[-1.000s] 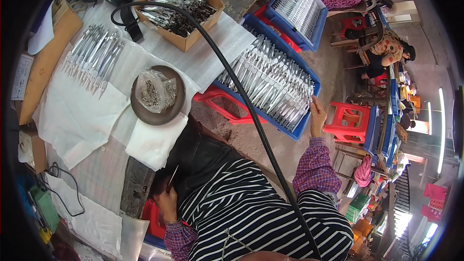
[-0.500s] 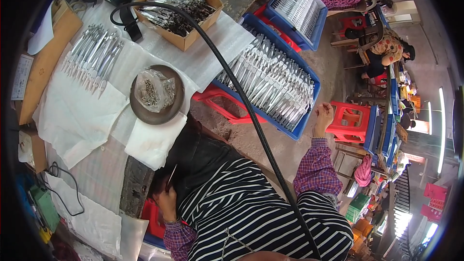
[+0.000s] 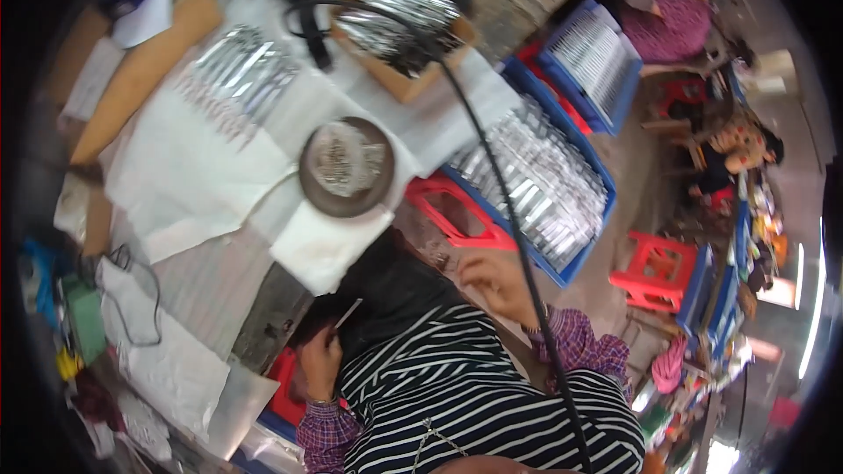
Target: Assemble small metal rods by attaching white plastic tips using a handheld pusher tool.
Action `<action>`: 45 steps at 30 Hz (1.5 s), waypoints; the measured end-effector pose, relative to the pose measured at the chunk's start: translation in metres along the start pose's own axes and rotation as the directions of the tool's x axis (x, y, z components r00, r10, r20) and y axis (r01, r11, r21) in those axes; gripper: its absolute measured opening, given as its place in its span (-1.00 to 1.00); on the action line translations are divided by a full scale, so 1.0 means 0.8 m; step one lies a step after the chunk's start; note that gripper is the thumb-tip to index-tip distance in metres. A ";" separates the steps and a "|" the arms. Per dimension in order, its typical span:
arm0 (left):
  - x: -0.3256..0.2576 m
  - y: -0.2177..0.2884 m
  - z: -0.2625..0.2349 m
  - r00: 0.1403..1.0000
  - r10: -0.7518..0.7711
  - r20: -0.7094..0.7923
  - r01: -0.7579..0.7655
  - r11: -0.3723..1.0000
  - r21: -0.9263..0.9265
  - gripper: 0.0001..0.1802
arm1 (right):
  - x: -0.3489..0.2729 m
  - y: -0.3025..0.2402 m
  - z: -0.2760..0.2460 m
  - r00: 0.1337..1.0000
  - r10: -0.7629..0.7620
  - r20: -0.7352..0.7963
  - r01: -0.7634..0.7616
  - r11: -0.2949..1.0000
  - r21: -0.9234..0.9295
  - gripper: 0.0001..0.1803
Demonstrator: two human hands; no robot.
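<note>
Left hand: the left hand (image 3: pixel 321 360) was closed around a thin metal rod (image 3: pixel 346 314), held low beside the bench (image 3: pixel 198 268) edge, its tip slanting up toward the dark cloth on the lap.
Right hand: the right hand (image 3: pixel 493 283) was raised with fingers loosely curled, near the blue crate (image 3: pixel 575 259); whether it pinched anything could not be told.
Blue crate: it sat to the right of the bench, filled with rows of shiny metal pieces (image 3: pixel 536 184), resting on a red stool (image 3: pixel 457 215).
Round dish: a dark round dish (image 3: pixel 345 167) with small metal bits lay on white cloth (image 3: pixel 202 167) on the bench.
Cardboard box: a cardboard box (image 3: pixel 399 26) of metal pieces stood at the far end.
Cable: a black cable (image 3: pixel 505 211) ran across the view.
</note>
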State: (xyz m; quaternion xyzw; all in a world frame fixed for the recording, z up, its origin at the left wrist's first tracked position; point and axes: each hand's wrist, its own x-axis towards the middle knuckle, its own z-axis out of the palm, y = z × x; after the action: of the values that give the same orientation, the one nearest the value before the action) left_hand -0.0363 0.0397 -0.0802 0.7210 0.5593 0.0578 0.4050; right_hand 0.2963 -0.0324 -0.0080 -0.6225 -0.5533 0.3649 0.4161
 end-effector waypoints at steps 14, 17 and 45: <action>0.099 0.138 -0.179 0.935 0.290 -0.206 -0.311 0.947 -0.077 -0.85 | 0.054 -0.028 0.074 0.938 -0.009 0.346 -0.094 0.955 0.280 -0.90; 0.174 0.147 -0.192 0.907 0.284 -0.311 -0.306 0.952 -0.022 -0.87 | 0.054 -0.024 0.078 0.949 -0.105 0.298 -0.012 0.931 0.365 -0.90; 0.142 0.124 -0.241 0.962 0.140 -0.233 -0.161 0.984 -0.076 -0.93 | 0.045 0.011 0.075 0.893 0.261 0.365 -0.445 0.623 0.643 -0.79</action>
State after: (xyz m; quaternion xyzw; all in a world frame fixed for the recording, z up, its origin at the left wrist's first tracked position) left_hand -0.0226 0.2323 0.0708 0.7302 0.5421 0.1964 0.3665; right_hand 0.2490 0.0100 -0.0391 -0.4613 -0.2797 0.6959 0.4740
